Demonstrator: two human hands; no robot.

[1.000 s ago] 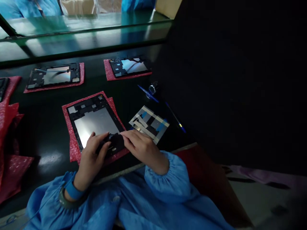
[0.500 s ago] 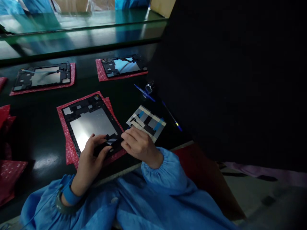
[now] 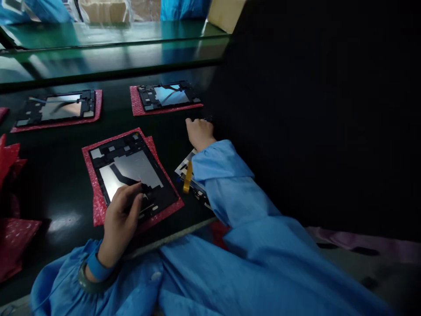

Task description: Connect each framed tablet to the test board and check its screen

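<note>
1. Left hand [image 3: 120, 215], lower left of centre: the fingertips pinch a black film strip [image 3: 128, 177] lying across the plate.
2. Tablet back housing [image 3: 136, 169], centre left: a black frame around a silver plate, on a pink foam sheet [image 3: 98, 206], long axis running upper left to lower right.
3. Right hand [image 3: 199, 134], upper centre, beyond a gold strip [image 3: 187, 177]: fingers curled; whether it grasps anything cannot be told.
</note>
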